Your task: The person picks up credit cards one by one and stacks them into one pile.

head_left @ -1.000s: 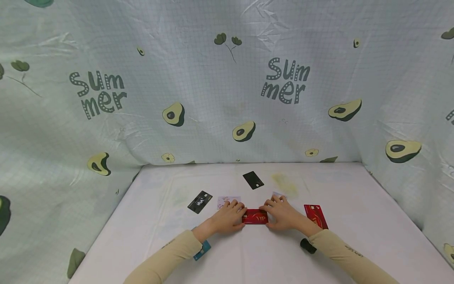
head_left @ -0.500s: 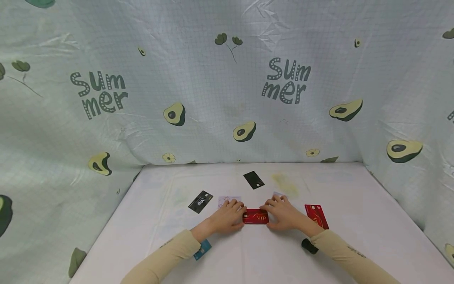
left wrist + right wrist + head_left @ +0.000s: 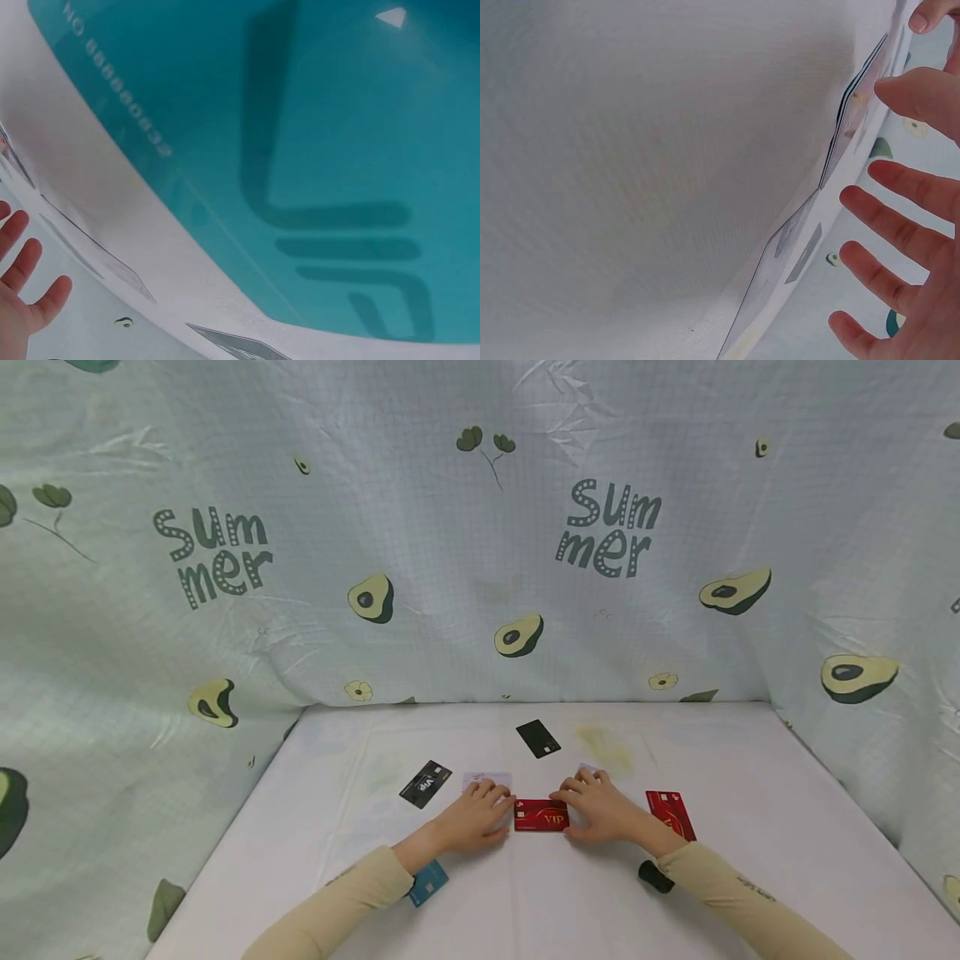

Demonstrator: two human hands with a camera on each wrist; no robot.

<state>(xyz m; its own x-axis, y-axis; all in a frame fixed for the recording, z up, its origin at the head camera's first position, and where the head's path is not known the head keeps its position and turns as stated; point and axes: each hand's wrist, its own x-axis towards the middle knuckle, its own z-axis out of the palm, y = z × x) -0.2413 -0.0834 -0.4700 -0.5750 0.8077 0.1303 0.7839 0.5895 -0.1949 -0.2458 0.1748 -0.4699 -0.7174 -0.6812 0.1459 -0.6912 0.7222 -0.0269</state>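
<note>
In the head view a red VIP card (image 3: 542, 816) lies flat at the middle of the table; the right wrist view shows layered card edges (image 3: 838, 127) there. My left hand (image 3: 471, 818) is just left of the red card, a narrow gap between them. Its fingers spread apart in the left wrist view. My right hand (image 3: 600, 810) is at the card's right end, thumb and index fingertip right at the edge, the fingers spread. Beneath my left wrist lies a teal card (image 3: 202, 135), large in the left wrist view. A pale patterned card (image 3: 486, 777) shows partly behind my left fingers.
Two black cards, one lettered (image 3: 425, 784) and one plain (image 3: 537, 739), lie farther back. Another red card (image 3: 670, 814) lies beyond my right forearm. A small black object (image 3: 656, 877) is beside my right sleeve. A pale card corner (image 3: 588, 768) shows behind my right fingers.
My left hand has drawn slightly left, off the red card's left end, which now shows fully. The right hand stays at the right end. The view has shifted slightly.
</note>
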